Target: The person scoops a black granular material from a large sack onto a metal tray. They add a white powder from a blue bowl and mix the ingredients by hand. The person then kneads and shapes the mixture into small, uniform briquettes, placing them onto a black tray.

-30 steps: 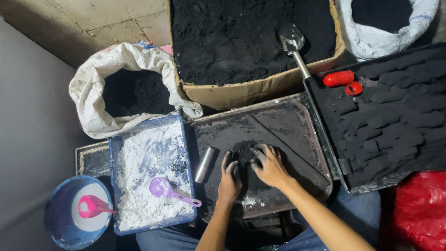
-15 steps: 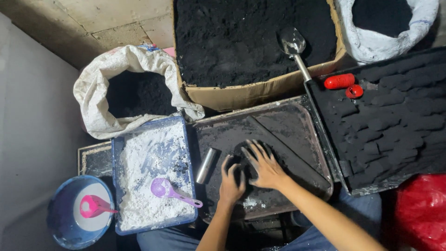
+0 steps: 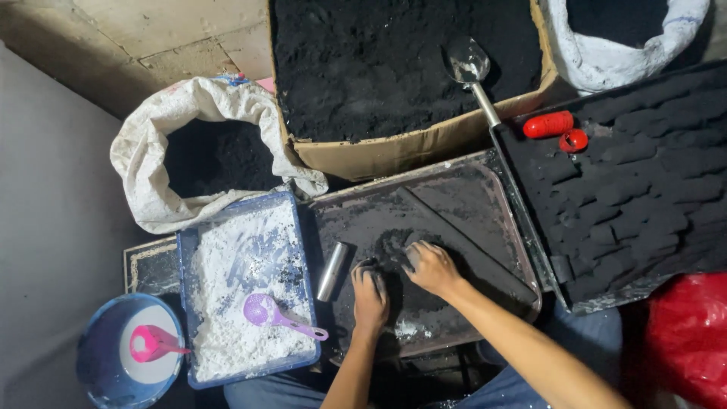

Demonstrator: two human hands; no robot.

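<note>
Black powder [image 3: 395, 244] lies heaped on the dark tray [image 3: 485, 204], between both hands. Left hand [image 3: 369, 291] is curled, fingers pressed into the heap's near edge. Right hand [image 3: 429, 265] is clenched over the heap's right side. A metal tube [image 3: 332, 270] lies just left of the left hand, apart from it.

metal tube [image 3: 333, 271]: shiny | black powder [image 3: 394, 250]: matt, crumbly | cardboard box [image 3: 424, 148]: rough

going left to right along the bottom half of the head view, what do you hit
blue bowl with pink scoop → blue tray of white powder → metal tube → left hand → right hand → black moulded tray → red bag
</note>
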